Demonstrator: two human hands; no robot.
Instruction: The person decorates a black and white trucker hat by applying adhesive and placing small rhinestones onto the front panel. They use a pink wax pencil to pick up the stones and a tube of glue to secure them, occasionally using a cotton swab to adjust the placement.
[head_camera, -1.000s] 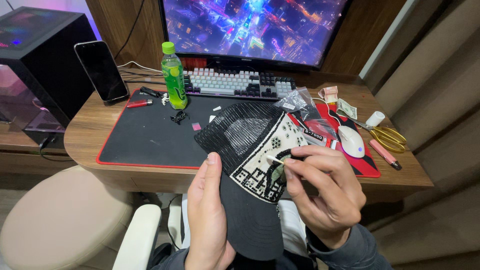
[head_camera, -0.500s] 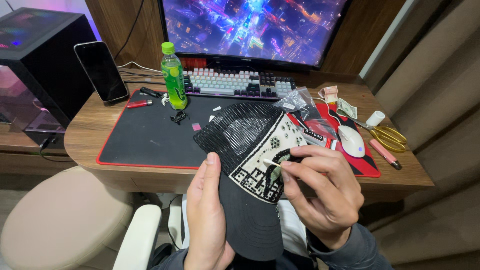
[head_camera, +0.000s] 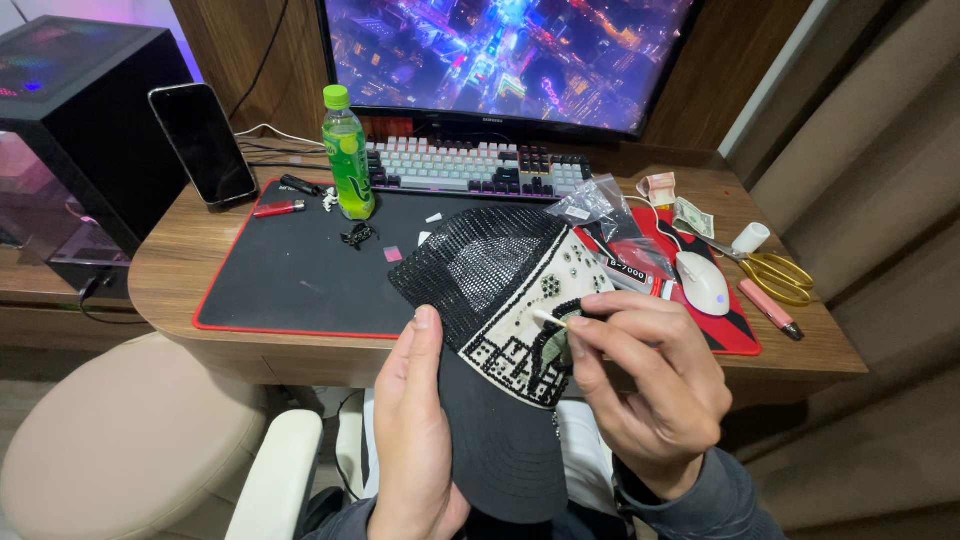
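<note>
Cap (head_camera: 500, 330) at lower centre — left hand (head_camera: 415, 440) grips its brim, right hand (head_camera: 650, 385) pinches a thin stick (head_camera: 548, 319) against it; white mouse (head_camera: 702, 282) on the surface (head_camera: 170, 270) behind.

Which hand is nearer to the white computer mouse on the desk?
Right. The right hand sits just below the white mouse, pinching a small stick at the cap; the left hand grips the cap's brim, farther left.

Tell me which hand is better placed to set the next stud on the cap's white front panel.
Probably the right hand: it pinches the thin stick, tip on the cap front. The left hand grips the brim, steadying it.
</note>
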